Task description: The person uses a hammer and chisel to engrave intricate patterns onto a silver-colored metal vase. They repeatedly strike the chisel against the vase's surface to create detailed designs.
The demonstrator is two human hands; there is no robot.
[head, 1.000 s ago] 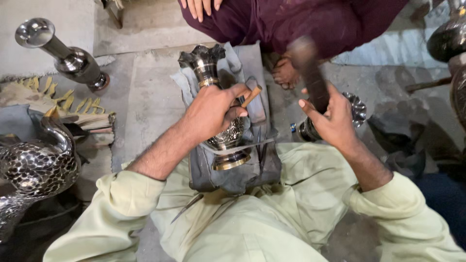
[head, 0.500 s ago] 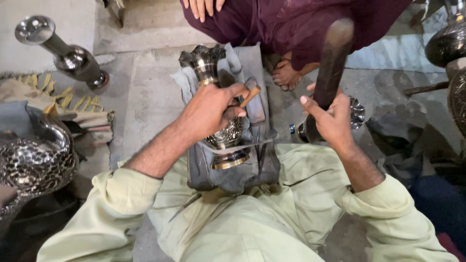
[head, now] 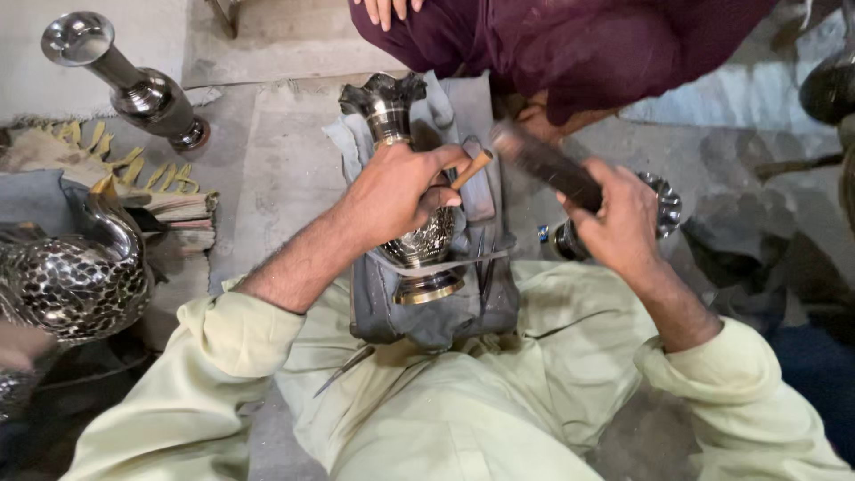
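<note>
An engraved metal vase lies on a grey cloth pad in my lap, its flared mouth pointing away from me. My left hand rests on the vase's body and grips a thin wooden-handled chisel against it. My right hand is shut on a dark wooden mallet, whose blurred head is just right of the chisel's top.
A second metal vase stands at the far left on the concrete floor. A metal bird figure sits at my left. Another person in maroon clothes crouches opposite. A small metal vessel lies behind my right hand.
My right hand had the mallet raised upright half a second ago; it has now swung down and left toward the chisel. My left hand and the vase have stayed in place.
</note>
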